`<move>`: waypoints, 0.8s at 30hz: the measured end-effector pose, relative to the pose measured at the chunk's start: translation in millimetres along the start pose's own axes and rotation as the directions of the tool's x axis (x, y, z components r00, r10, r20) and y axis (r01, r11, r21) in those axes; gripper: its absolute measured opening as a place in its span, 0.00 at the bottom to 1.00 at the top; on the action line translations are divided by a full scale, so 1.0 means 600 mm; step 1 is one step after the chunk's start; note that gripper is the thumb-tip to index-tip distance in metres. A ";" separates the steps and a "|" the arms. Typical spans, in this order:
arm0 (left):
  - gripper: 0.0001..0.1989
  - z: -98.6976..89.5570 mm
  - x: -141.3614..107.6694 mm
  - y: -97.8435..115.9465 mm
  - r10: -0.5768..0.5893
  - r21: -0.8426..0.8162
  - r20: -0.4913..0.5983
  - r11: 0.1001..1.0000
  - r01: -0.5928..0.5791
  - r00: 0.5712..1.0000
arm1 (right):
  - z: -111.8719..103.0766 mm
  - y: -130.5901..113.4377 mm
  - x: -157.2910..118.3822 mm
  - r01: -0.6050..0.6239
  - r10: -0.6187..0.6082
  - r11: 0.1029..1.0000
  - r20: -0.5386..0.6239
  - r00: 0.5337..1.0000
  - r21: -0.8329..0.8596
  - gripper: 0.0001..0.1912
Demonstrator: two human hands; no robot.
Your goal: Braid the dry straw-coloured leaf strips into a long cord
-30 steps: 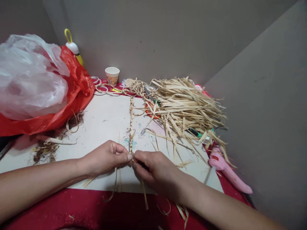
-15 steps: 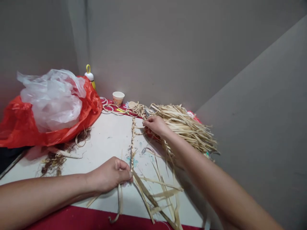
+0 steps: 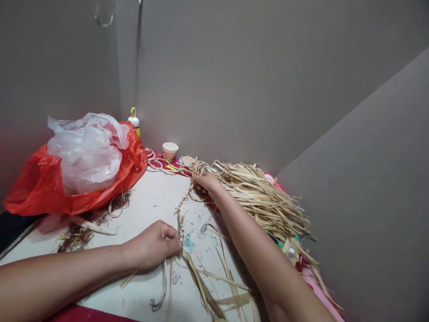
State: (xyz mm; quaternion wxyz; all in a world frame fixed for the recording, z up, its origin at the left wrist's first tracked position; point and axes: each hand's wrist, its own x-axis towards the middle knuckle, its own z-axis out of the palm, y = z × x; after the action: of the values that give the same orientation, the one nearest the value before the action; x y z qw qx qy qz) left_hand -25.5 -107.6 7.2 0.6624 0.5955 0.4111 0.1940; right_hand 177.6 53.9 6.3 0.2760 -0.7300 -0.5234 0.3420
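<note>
The plaited braid (image 3: 181, 219) ran up the middle of a smooth white board (image 3: 147, 197), knobbly and thin, bowing a little to the left before it bent over toward the right. At its near end the left hand (image 3: 157, 243) pinched it, thumb pressed to the curled forefinger. The right hand (image 3: 208, 182) reached out to the far end, thumb and forefinger closed together on the plait there, the other fingers curled under.

Below the left hand's grip, flat papery strips (image 3: 204, 293) fanned toward the board's near side, some folded, some crossing. Beside the right forearm lay a thick sheaf of straw (image 3: 268, 197), dry, pale and ribbon-like, its ends splaying. Behind the right hand sat a tangle of twisted cord (image 3: 197, 167), and left of that a tapered paper cup (image 3: 170, 152).

On the left, a crumpled, translucent plastic bag (image 3: 90, 156) nested in a glossy red one (image 3: 80, 202), with wispy brown fibres (image 3: 75, 237) scattered in front.
</note>
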 end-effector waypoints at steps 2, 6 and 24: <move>0.09 -0.004 0.003 -0.001 0.005 0.023 -0.001 1.000 -0.005 1.000 | -0.005 -0.001 -0.003 0.009 -0.010 0.996 0.002 1.000 0.091 0.10; 0.11 -0.010 0.013 -0.010 0.030 0.053 -0.020 0.998 -0.029 0.999 | -0.017 -0.010 -0.022 0.055 -0.072 0.957 0.049 0.996 0.285 0.09; 0.13 -0.034 -0.004 0.018 0.633 0.383 -0.333 0.768 -0.513 0.699 | -0.061 -0.015 -0.169 0.338 -0.388 0.834 0.030 0.921 0.435 0.19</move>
State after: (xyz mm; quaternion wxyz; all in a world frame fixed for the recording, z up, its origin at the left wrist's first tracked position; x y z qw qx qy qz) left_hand -40.2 -94.4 19.0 0.3713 0.7154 0.3643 0.4665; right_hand 179.3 -42.0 56.9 0.4558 -0.5188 -0.5812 0.4305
